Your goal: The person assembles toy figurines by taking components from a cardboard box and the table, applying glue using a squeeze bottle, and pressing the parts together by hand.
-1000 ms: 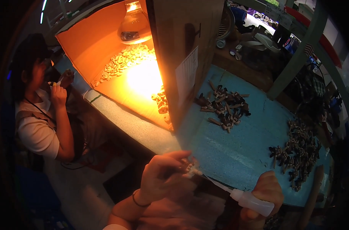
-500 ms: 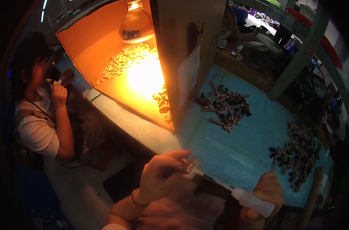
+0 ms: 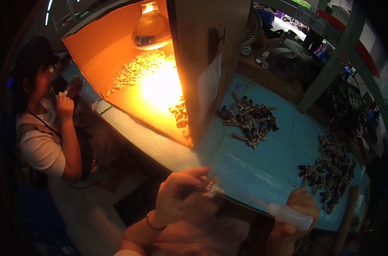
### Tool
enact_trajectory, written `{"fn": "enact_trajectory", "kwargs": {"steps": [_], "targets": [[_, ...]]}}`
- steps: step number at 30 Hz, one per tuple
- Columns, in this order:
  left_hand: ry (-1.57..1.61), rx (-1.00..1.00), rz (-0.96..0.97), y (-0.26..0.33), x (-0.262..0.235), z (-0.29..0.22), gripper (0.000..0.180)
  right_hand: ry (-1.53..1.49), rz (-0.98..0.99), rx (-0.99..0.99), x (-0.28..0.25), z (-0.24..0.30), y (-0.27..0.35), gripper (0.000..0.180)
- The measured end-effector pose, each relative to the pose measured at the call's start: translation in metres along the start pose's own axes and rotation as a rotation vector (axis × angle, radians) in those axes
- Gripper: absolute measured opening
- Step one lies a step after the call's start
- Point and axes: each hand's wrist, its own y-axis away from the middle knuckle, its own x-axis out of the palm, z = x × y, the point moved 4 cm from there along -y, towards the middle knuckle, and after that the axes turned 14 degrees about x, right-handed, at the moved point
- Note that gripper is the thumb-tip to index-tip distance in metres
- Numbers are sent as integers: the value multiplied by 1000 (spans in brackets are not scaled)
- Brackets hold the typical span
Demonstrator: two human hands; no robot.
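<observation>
Between the thumb and fingers of my left hand (image 3: 177,198) is a small pale and dark figurine (image 3: 209,187), partly hidden by the fingertips. My right hand (image 3: 305,207) is wrapped round a whitish plastic squeeze bottle (image 3: 290,216). Its thin nozzle points left toward the figurine, with a gap between them. Both hands are over the near edge of the blue tabletop (image 3: 270,166). A small heap of similar brown and pale figurines (image 3: 251,121) lies farther back on it. A larger heap (image 3: 332,173) lies at the right.
A glowing lamp (image 3: 151,30) hangs inside an orange-lit cardboard box (image 3: 100,47) over many small pale pieces (image 3: 138,68). A brown panel (image 3: 207,47) stands beside it. At far left sits a co-worker (image 3: 49,128), both hands raised. A green post (image 3: 330,72) rises at the right.
My right hand has moved a little to the right with the squeeze bottle, widening the gap to the figurine. The figurine has tilted slightly in my left hand, which stays in place.
</observation>
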Motion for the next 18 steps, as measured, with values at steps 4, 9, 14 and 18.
{"fn": "enact_trajectory", "kwargs": {"steps": [4,9,14,18], "targets": [[120,-35,-94,3,-4,-1,27,-139,-100,405,4,-53,-20,37],[203,-58,-145,17,-16,-2,24,24,-42,651,-11,-160,-62,29],[343,-95,-207,34,-32,-9,20,339,-122,672,-28,-244,-97,29],[350,-114,-239,39,-50,-10,19,545,-118,598,-37,-278,-108,29]]}}
